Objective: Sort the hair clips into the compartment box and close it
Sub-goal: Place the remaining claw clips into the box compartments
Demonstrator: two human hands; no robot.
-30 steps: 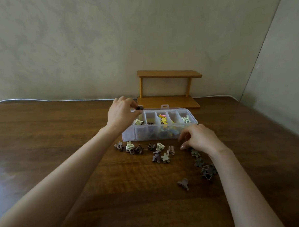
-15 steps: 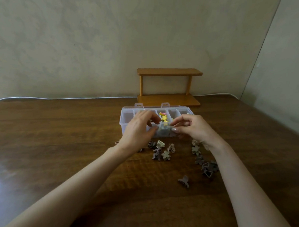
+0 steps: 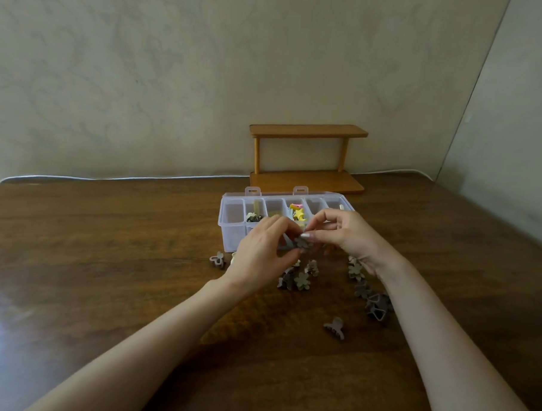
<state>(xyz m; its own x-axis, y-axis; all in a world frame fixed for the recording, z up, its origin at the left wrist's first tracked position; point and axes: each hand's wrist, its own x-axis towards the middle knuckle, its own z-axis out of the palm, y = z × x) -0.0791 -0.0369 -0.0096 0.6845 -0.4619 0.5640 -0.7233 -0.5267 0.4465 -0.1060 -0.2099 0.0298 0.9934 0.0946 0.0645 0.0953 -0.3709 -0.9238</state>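
**Both hands on one clip**

Dark wooden table (image 3: pixel 106 260) meets a pale wall. Left hand (image 3: pixel 261 251) and right hand (image 3: pixel 346 236) pinch one brown clip (image 3: pixel 302 242) between them before the open box (image 3: pixel 231 231); loose clips (image 3: pixel 302 281) lie nearer.

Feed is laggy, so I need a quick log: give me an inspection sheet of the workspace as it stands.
Surface: dark wooden table, glare at its left edge.
Job's things: clear box open, some clips inside, a yellow star clip among them; loose clips lie on the table in front of it, one stray clip nearest the camera.
Clutter: small wooden shelf behind the box.
Grippers: left hand and right hand together pinch one brown clip in their fingers before the box.
Cables: white cable along the far table edge.
Surroundings: plain walls.
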